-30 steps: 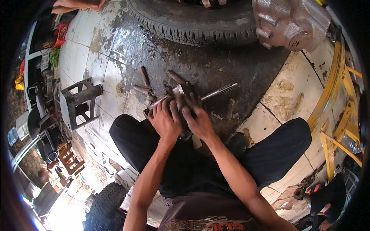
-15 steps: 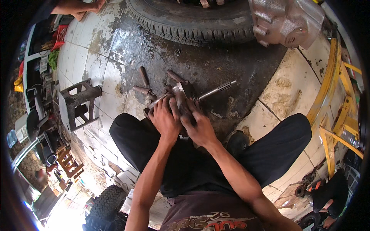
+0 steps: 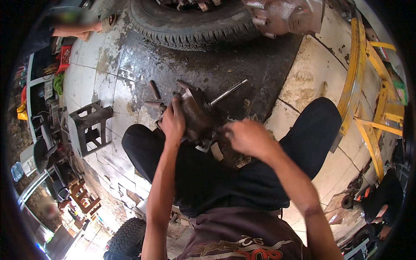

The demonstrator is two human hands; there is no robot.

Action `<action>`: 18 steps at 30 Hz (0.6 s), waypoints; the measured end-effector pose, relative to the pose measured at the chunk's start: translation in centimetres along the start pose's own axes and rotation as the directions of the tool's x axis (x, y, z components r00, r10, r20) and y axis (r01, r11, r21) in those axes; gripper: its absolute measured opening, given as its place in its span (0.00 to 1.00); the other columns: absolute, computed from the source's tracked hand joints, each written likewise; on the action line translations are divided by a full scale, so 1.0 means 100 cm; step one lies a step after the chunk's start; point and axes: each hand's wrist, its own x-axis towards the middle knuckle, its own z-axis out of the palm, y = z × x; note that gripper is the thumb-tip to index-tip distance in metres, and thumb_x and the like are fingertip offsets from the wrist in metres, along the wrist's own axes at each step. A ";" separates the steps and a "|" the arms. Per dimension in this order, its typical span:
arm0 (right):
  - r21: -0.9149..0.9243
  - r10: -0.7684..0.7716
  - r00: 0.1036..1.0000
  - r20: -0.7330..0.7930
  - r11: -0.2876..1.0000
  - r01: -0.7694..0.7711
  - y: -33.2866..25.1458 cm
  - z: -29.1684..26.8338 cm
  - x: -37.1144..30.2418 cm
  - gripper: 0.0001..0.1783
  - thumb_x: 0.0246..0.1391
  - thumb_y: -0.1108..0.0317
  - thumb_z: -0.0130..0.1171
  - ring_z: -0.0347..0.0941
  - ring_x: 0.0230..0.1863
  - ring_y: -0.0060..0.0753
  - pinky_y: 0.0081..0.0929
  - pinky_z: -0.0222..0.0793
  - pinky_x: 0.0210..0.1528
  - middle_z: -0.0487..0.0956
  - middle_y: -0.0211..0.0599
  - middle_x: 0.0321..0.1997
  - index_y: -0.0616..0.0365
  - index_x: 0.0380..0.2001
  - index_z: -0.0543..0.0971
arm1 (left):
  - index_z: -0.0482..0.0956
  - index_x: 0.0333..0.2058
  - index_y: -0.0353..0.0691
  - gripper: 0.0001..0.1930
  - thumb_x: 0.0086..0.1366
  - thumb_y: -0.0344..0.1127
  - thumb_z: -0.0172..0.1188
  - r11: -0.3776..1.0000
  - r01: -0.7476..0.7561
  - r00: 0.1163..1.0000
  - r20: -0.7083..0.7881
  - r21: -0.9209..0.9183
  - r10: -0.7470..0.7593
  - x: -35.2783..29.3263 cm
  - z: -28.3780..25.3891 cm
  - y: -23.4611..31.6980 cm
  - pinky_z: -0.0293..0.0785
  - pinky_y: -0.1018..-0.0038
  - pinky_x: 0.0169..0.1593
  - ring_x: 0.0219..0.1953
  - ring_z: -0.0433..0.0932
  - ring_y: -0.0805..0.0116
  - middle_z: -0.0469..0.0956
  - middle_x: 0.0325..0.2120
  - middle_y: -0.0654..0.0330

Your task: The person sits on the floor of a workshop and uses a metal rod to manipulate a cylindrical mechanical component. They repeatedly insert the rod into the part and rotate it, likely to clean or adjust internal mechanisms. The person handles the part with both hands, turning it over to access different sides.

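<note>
Between my knees is a dark, greasy metal housing (image 3: pixel 195 110), with a splined shaft (image 3: pixel 229 93) sticking out toward the far right. My left hand (image 3: pixel 172 120) grips the housing's left side, fingers wrapped over its edge. At its right, my right hand (image 3: pixel 249 135) is closed and slightly blurred. Its fingertips reach a small dark piece near the housing's lower right; what they hold is too unclear to name. Beyond my left hand, several rusty rod-like pieces, one a short rod (image 3: pixel 154 89), lie or stick out by the housing.
A large tire (image 3: pixel 195 37) lies at the far side, next to a brown metal casing (image 3: pixel 288 17). A dark plastic stool (image 3: pixel 91 125) lies on its side at left. Yellow metal stands (image 3: pixel 370 130) are at right. Another person's foot (image 3: pixel 106 24) shows at far left.
My right hand has come off the housing's top and moved right and nearer me. The housing has turned, showing more of its face. My left hand has shifted to its left side.
</note>
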 end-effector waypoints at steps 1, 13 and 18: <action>-0.028 -0.016 0.998 -0.057 0.999 0.014 0.003 -0.019 -0.003 0.15 0.60 0.63 0.58 0.81 0.44 0.55 0.50 0.77 0.50 0.84 0.53 0.39 0.47 0.48 0.85 | 0.81 0.55 0.45 0.25 0.77 0.54 0.41 0.998 -0.024 0.995 0.093 -0.050 0.029 0.013 -0.006 0.000 0.65 0.50 0.61 0.58 0.76 0.46 0.79 0.55 0.47; 0.134 0.002 0.924 -0.382 0.990 0.053 0.054 -0.053 0.050 0.17 0.60 0.61 0.60 0.79 0.44 0.62 0.52 0.73 0.48 0.82 0.59 0.36 0.59 0.47 0.84 | 0.70 0.65 0.33 0.42 0.72 0.67 0.40 0.136 -0.565 0.819 0.534 0.814 0.211 -0.039 0.015 0.080 0.54 0.46 0.68 0.72 0.58 0.44 0.63 0.69 0.42; 0.081 -0.024 0.909 -0.416 0.995 0.063 0.047 -0.056 0.043 0.17 0.60 0.60 0.60 0.79 0.45 0.62 0.52 0.73 0.50 0.83 0.58 0.37 0.57 0.47 0.84 | 0.77 0.61 0.36 0.32 0.72 0.58 0.49 -0.171 -0.487 0.812 0.516 0.856 0.274 -0.094 0.056 0.073 0.58 0.42 0.65 0.65 0.70 0.45 0.75 0.61 0.45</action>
